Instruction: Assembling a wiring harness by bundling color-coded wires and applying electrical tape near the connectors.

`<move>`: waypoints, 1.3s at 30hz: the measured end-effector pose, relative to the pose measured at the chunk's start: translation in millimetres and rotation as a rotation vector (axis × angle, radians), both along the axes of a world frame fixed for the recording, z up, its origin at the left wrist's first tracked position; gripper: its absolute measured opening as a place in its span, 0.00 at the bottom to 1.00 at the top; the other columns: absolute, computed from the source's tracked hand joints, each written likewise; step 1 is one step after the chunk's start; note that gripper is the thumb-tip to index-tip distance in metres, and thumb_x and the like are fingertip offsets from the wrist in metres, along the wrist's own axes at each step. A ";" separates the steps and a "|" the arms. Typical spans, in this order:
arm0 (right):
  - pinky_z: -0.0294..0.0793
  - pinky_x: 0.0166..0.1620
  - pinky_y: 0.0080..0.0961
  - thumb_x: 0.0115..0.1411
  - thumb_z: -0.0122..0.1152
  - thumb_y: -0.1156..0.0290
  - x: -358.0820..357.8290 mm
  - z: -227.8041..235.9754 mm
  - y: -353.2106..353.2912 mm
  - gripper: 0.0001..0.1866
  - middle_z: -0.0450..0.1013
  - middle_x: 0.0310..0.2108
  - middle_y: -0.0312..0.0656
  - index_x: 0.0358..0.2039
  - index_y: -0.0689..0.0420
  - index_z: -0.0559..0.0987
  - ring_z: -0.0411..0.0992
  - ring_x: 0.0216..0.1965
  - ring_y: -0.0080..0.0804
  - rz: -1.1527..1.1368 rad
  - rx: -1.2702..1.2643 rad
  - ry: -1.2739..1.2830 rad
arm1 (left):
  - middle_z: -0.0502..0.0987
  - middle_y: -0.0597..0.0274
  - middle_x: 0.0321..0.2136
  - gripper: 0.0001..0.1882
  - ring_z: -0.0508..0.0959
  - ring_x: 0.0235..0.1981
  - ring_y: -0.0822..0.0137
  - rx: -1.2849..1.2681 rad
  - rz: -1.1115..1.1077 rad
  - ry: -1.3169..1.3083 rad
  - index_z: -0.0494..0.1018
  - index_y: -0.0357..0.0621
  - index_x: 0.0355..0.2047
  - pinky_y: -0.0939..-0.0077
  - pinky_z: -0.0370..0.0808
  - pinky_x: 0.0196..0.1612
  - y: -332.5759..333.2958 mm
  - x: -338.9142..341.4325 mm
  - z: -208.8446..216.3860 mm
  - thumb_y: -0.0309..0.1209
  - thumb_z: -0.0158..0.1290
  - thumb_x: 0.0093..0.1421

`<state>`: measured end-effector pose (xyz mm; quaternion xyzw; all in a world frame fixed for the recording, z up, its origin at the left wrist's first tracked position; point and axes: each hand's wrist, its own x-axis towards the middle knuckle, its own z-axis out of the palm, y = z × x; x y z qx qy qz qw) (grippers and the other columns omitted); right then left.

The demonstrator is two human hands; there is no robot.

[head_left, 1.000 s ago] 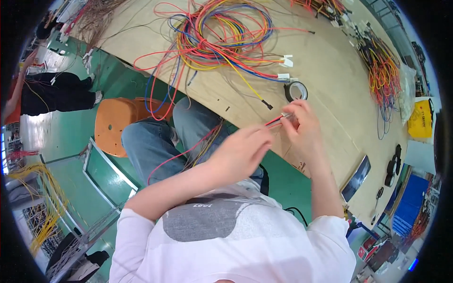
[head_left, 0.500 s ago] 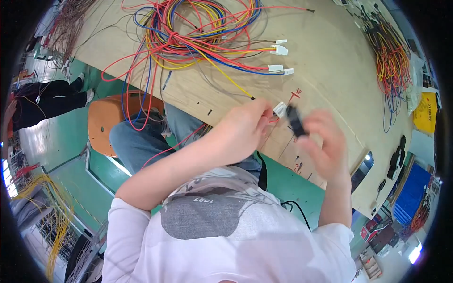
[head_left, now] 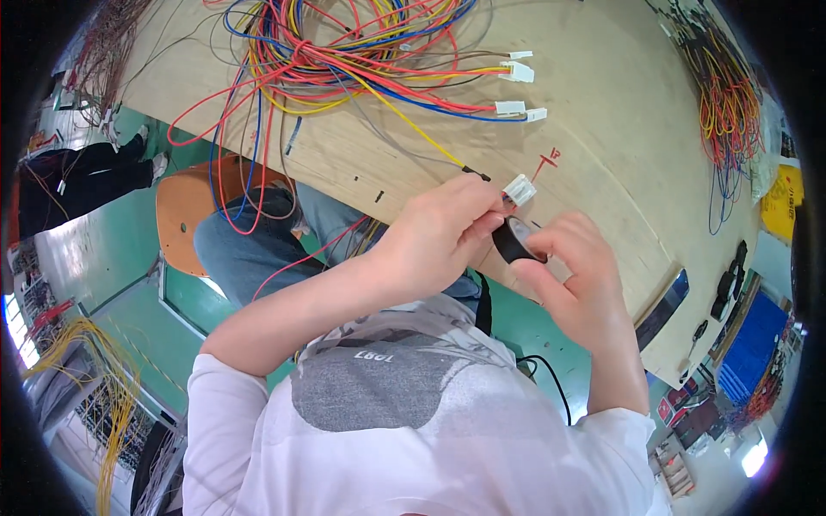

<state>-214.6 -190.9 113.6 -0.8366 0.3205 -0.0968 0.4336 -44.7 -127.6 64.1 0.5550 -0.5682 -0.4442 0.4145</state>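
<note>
Tabletop (head_left: 615, 150) is lying bare up-right of the tape roll (head_left: 509, 247); a white connector (head_left: 519, 188) is crowding just above it, coiled wires (head_left: 331, 60) blocking upper-left.

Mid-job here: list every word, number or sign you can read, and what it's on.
I won't copy wording, only locate it:
Shirt: pale characters, grey patch.
Table: red handwritten mark.
Yellow bag: print too small.
Tape: none legible.
</note>
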 end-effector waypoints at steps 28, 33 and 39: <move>0.54 0.14 0.12 0.53 0.50 0.74 15.2 -21.9 -25.2 0.08 0.63 0.11 0.30 0.18 0.62 0.71 0.59 0.10 0.13 -0.391 0.821 0.214 | 0.64 0.52 0.22 0.04 0.67 0.25 0.52 0.031 0.194 -0.347 0.63 0.36 0.22 0.66 0.64 0.27 -16.5 -17.4 1.9 0.21 0.47 0.48; 0.54 0.13 0.12 0.52 0.49 0.74 14.4 -21.9 -24.8 0.08 0.63 0.10 0.30 0.19 0.61 0.71 0.59 0.09 0.14 -0.403 0.820 0.212 | 0.64 0.52 0.22 0.04 0.67 0.25 0.52 0.018 0.209 -0.386 0.63 0.36 0.22 0.66 0.64 0.27 -17.3 -19.5 2.0 0.22 0.47 0.49; 0.56 0.16 0.13 0.52 0.50 0.73 9.0 -29.9 -24.4 0.08 0.64 0.13 0.29 0.19 0.61 0.72 0.59 0.13 0.12 -0.396 0.783 0.207 | 0.65 0.52 0.23 0.04 0.67 0.26 0.52 0.041 0.209 -0.389 0.63 0.36 0.22 0.65 0.65 0.27 -19.3 -21.2 1.1 0.23 0.47 0.49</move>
